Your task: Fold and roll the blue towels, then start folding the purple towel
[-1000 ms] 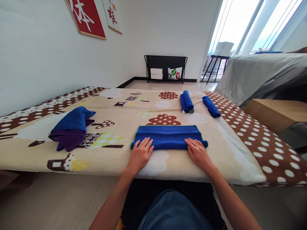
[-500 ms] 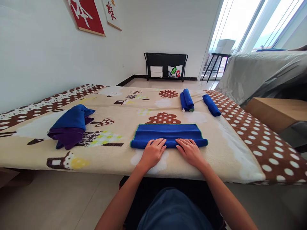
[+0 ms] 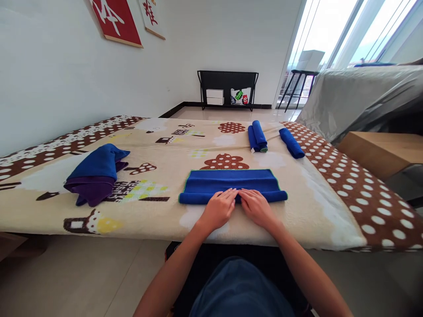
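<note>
A folded blue towel with a green edge [image 3: 231,182] lies flat on the patterned blanket [image 3: 172,154] in front of me. My left hand [image 3: 220,208] and my right hand [image 3: 255,207] rest side by side on the middle of its near fold. The fingers of both are stretched out flat on the cloth, and the fingertips almost touch each other. Neither hand grips anything.
A loose heap of blue and purple towels [image 3: 95,175] sits at the left. Rolled blue towels [image 3: 257,137] and another roll [image 3: 291,143] lie at the far right. A wooden box [image 3: 380,152] and a grey-covered bed [image 3: 357,97] stand to the right.
Both hands have slid inward along the towel's near fold, from its two ends to its middle, until they meet. The towel has stayed in place.
</note>
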`<state>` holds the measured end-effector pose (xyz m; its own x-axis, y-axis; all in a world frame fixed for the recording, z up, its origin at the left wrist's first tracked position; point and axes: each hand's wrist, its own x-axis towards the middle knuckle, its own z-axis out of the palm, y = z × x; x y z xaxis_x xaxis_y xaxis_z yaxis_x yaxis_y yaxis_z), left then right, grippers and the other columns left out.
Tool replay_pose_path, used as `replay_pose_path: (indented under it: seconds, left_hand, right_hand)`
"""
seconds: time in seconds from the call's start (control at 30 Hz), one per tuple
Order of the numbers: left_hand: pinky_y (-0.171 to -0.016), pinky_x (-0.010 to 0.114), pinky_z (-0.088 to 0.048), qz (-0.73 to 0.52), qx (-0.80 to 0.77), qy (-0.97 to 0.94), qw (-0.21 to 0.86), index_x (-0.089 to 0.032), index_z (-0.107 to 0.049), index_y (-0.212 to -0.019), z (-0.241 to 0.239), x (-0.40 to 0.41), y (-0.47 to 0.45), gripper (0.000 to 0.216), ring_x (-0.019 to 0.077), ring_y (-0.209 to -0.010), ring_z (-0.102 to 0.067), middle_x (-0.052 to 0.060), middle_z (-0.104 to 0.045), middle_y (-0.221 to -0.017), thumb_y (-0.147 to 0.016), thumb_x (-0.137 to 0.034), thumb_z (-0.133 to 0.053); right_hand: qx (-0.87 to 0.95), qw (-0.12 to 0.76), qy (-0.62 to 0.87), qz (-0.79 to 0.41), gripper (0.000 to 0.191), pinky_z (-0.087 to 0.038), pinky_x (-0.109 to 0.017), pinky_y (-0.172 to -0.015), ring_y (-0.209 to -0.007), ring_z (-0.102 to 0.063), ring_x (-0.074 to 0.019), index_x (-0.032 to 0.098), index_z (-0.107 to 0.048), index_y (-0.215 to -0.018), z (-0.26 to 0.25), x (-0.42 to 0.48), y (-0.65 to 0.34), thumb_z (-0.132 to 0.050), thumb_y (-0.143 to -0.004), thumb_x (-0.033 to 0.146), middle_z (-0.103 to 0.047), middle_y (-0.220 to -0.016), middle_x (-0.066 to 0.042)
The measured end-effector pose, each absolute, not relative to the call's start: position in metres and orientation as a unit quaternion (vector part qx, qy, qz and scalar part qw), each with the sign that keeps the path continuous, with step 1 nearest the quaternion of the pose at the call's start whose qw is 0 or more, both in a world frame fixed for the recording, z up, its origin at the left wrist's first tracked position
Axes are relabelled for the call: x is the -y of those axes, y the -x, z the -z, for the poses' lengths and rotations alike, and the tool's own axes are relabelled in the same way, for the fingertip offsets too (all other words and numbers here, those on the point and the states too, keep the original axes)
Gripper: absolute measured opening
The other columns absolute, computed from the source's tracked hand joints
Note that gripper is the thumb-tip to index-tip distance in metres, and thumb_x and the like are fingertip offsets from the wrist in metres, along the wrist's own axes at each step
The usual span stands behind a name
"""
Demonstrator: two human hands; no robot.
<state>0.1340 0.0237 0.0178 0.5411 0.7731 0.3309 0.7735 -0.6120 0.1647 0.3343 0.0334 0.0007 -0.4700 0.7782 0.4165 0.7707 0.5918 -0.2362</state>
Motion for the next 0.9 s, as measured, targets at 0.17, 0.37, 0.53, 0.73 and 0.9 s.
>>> replay_pose_path:
  seconds: [0.17,0.37,0.53,0.73,0.9]
  left_hand:
    - [-0.112,0.046,-0.039,0.162,0.525,0.836,0.017,-0.022,-0.055,-0.140,-0.008,-0.042,-0.130,0.045,0.0238,-0.140,-0.046,0.009,-0.051,-0.149,-0.103,-0.038,-0.035]
    - [-0.112,0.051,-0.036,0.150,0.591,0.790,0.070,-0.027,-0.054,-0.142,-0.004,-0.043,-0.056,0.046,0.0265,-0.141,-0.044,0.007,-0.047,-0.152,-0.102,-0.042,-0.035]
    - [-0.112,0.053,-0.035,0.143,0.627,0.762,0.069,-0.026,-0.052,-0.142,-0.005,-0.037,-0.013,0.047,0.0267,-0.140,-0.045,0.008,-0.048,-0.152,-0.103,-0.040,-0.031]
    - [-0.115,0.056,-0.028,0.213,0.619,0.744,0.134,-0.019,-0.062,-0.130,-0.012,-0.025,-0.013,0.040,0.0296,-0.137,-0.048,0.012,-0.058,-0.142,-0.101,-0.031,-0.036]
    - [-0.109,0.040,-0.041,0.261,0.520,0.805,0.114,-0.021,-0.062,-0.128,-0.022,-0.003,-0.026,0.037,0.0228,-0.120,-0.058,0.009,-0.067,-0.125,-0.098,-0.022,-0.041]
  right_hand:
    - [0.842,0.196,0.502,-0.022,0.046,-0.038,-0.045,-0.112,-0.138,-0.047,-0.0226,0.020,-0.055,-0.140,0.001,-0.048,-0.328,-0.037,-0.104,0.042,-0.053,-0.145,-0.009]
    - [0.796,0.186,0.575,0.029,0.051,-0.037,-0.047,-0.111,-0.139,-0.045,-0.0241,0.019,-0.055,-0.140,0.012,-0.058,-0.394,-0.035,-0.104,0.050,-0.053,-0.146,-0.010]
    - [0.767,0.189,0.609,0.069,0.048,-0.039,-0.046,-0.108,-0.136,-0.049,-0.0245,0.019,-0.057,-0.137,0.020,-0.058,-0.428,-0.032,-0.105,0.043,-0.055,-0.144,-0.010]
    - [0.752,0.251,0.598,0.120,0.039,-0.039,-0.048,-0.107,-0.129,-0.053,-0.0287,0.016,-0.065,-0.126,0.015,-0.044,-0.428,-0.040,-0.102,0.034,-0.060,-0.137,-0.013]
    - [0.798,0.285,0.521,0.104,0.034,-0.041,-0.042,-0.105,-0.122,-0.057,-0.0242,0.019,-0.066,-0.124,0.004,-0.019,-0.432,-0.047,-0.096,0.024,-0.064,-0.131,-0.008]
